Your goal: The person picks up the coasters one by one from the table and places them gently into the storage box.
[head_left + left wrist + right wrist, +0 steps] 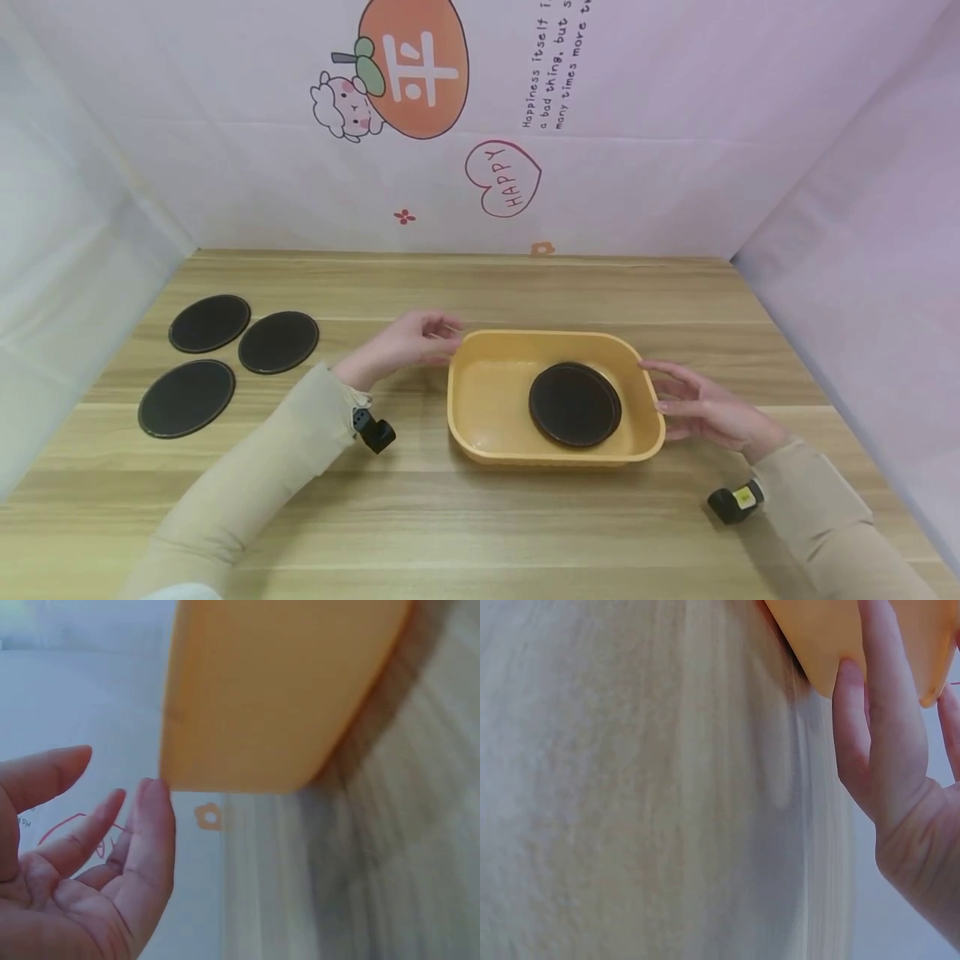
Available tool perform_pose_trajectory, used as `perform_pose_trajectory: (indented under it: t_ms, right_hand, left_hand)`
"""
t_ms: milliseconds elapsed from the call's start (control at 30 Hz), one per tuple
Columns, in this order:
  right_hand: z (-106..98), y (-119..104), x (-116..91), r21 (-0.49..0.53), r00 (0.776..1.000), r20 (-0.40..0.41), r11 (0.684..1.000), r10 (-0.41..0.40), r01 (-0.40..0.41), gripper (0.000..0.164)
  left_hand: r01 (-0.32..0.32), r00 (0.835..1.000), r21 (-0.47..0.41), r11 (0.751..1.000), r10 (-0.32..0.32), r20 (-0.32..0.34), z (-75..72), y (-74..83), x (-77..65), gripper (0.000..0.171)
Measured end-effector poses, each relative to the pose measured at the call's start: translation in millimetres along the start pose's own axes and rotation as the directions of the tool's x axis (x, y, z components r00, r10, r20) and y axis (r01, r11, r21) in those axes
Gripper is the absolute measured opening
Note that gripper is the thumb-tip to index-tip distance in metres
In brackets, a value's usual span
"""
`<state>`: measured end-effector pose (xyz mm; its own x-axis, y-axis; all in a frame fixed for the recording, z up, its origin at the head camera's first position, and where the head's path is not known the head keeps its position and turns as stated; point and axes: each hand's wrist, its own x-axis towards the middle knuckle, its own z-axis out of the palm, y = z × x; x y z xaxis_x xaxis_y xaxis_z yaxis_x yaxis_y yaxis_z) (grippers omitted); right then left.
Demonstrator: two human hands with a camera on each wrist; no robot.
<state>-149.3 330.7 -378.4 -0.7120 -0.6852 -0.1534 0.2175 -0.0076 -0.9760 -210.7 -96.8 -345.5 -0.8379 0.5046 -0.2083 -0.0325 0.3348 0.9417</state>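
A yellow plastic basin, rounded at the corners, stands upright on the wooden table with a black round disc lying inside, right of its middle. At the basin's upper left corner is my left hand; its fingers are loosely bent, and in the left wrist view a fingertip meets or nearly meets the edge. My right hand is at the right end, fingers spread and mostly straight against the outer wall and rim. In the right wrist view, fingers lie along the wall. Neither hand visibly grips the basin.
Three similar black discs lie flat on the left of the table: one at the back, one beside it and one nearer. A printed white cloth hangs behind the table, with pale sheets on both sides.
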Motion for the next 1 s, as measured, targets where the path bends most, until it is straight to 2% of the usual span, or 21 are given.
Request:
perform_pose_trajectory:
  t_ms: [100,233,433,600,767,900,1000]
  right_hand:
    - [0,1,0,0.005,1.000,0.000,1.000,0.005,-0.005,0.053]
    - [1,3,0,0.002,1.000,-0.002,1.000,0.007,-0.007,0.054]
    - [2,4,1,-0.013,1.000,-0.012,1.000,0.006,-0.006,0.053]
    - [2,3,1,-0.007,1.000,-0.008,1.000,0.003,-0.003,0.053]
    - [1,3,2,0.005,1.000,0.001,1.000,-0.004,0.004,0.054]
    - [0,3,2,0.007,1.000,0.001,1.000,-0.007,0.007,0.055]
    - [0,4,1,0.010,1.000,-0.002,1.000,-0.014,0.014,0.055]
  left_hand:
    - [-0.029,0.999,0.036,0.999,0.029,-0.017,-1.2,-6.7,-4.1,0.042]
    - [-0.030,0.998,0.129,0.991,0.038,-0.058,-6.8,-17.0,-14.0,0.044]
    - [-0.014,0.990,0.240,0.971,0.047,-0.130,-30.8,-37.6,-31.8,0.045]
    - [0.054,0.980,0.305,0.951,0.008,-0.200,-53.0,-47.8,-50.9,0.049]
    - [0.108,0.960,0.394,0.913,0.008,-0.280,-72.5,-52.8,-68.9,0.050]
    - [0.141,0.945,0.439,0.888,0.012,-0.328,-87.9,-56.3,-78.8,0.054]
    - [0.163,0.940,0.462,0.872,0.005,-0.342,-98.1,-59.0,-82.7,0.058]
